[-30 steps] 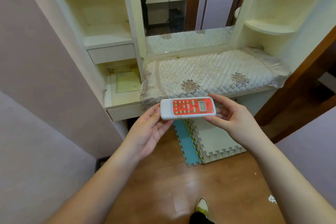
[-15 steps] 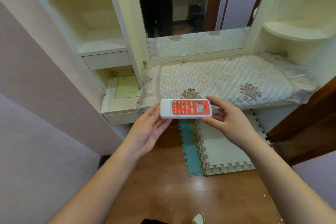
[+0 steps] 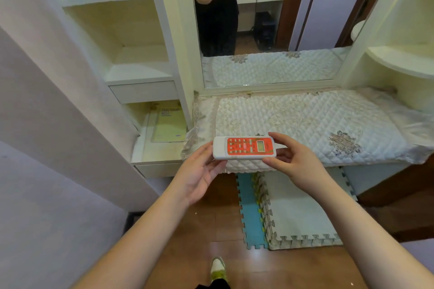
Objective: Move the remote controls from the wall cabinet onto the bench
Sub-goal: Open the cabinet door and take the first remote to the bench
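I gripped the remote level by its ends, left hand and right hand both closed on it, over the near counter edge, ready to lay it flat.

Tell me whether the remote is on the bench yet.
Not yet. The remote is held in the air between the left hand and right hand, over the quilted bench's front edge.
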